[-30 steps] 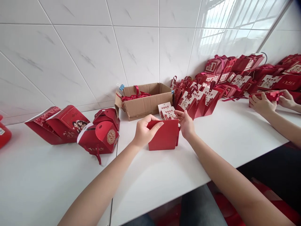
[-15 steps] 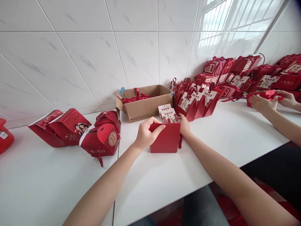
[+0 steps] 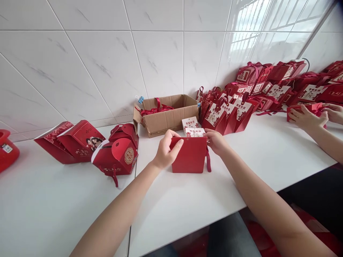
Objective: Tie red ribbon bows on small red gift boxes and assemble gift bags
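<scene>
A red paper gift box [image 3: 189, 157] stands upright on the white table in front of me, its plain side facing me. My left hand [image 3: 168, 148] is closed on the box's upper left edge, thumb on the near face. At the upper right corner my right hand [image 3: 216, 141] has its fingers pinched against a white printed card [image 3: 195, 132] and the box top; the exact grip is partly hidden. Dark red ribbon [image 3: 208, 160] hangs down the box's right side. More white printed cards [image 3: 190, 122] lie just behind it.
Behind the cards sits a cardboard carton [image 3: 168, 119] holding red ribbons [image 3: 158, 109]. Several finished red boxes [image 3: 215, 119] stand right of it, with a pile [image 3: 278, 82] beyond. Other red boxes [image 3: 118, 157] are at left. A co-worker's hands [image 3: 311, 116] hold a red box at far right.
My right hand has come up from beside the box to its top right corner. The white card there now sits lower behind the box's top edge. The ribbon shows more.
</scene>
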A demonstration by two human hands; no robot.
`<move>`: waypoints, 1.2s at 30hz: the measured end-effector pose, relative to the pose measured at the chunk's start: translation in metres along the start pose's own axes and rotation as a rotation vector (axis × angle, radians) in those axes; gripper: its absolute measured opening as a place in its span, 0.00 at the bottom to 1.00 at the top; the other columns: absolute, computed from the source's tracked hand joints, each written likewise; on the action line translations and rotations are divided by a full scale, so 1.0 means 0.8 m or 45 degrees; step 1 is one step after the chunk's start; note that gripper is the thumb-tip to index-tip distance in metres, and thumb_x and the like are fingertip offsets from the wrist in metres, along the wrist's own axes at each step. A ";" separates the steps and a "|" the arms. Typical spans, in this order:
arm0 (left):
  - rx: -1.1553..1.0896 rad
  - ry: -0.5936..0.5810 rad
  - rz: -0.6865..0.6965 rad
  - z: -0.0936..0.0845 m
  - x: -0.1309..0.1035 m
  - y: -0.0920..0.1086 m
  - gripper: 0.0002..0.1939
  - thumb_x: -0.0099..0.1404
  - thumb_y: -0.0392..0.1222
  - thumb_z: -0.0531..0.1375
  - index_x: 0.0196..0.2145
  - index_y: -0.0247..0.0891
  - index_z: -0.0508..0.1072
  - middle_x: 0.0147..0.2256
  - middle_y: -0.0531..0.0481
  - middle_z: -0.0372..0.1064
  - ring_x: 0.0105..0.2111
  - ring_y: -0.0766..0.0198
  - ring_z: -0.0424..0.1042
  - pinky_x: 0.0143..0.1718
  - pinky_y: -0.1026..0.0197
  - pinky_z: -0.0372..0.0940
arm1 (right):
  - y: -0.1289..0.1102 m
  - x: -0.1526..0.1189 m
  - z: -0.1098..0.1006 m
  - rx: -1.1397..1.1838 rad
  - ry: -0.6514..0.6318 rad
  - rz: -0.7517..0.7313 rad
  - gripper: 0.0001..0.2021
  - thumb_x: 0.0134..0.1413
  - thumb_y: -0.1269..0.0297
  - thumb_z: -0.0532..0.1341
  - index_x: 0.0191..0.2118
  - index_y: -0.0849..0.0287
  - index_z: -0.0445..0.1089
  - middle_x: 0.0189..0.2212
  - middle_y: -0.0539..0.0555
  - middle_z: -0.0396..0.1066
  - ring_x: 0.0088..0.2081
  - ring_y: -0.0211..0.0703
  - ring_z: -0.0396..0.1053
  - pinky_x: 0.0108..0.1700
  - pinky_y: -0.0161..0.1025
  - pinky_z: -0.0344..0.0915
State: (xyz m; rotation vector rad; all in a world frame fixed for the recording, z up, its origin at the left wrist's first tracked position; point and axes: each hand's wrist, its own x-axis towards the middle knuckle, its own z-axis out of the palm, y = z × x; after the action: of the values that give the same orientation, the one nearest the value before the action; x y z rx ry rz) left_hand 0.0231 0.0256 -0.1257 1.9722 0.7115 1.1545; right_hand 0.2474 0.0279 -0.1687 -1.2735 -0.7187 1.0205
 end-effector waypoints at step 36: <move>0.448 0.034 0.412 -0.007 0.010 -0.024 0.13 0.71 0.46 0.42 0.32 0.40 0.58 0.34 0.47 0.59 0.36 0.59 0.61 0.39 0.54 0.60 | -0.021 -0.078 0.021 -0.040 -0.415 -0.733 0.07 0.53 0.58 0.64 0.35 0.55 0.69 0.36 0.51 0.72 0.38 0.40 0.70 0.40 0.39 0.68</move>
State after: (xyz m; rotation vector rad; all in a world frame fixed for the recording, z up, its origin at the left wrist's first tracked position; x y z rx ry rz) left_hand 0.0202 0.0444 -0.1351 2.4396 0.6596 1.3153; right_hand 0.2104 -0.0215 -0.1425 -0.8483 -1.2690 0.7410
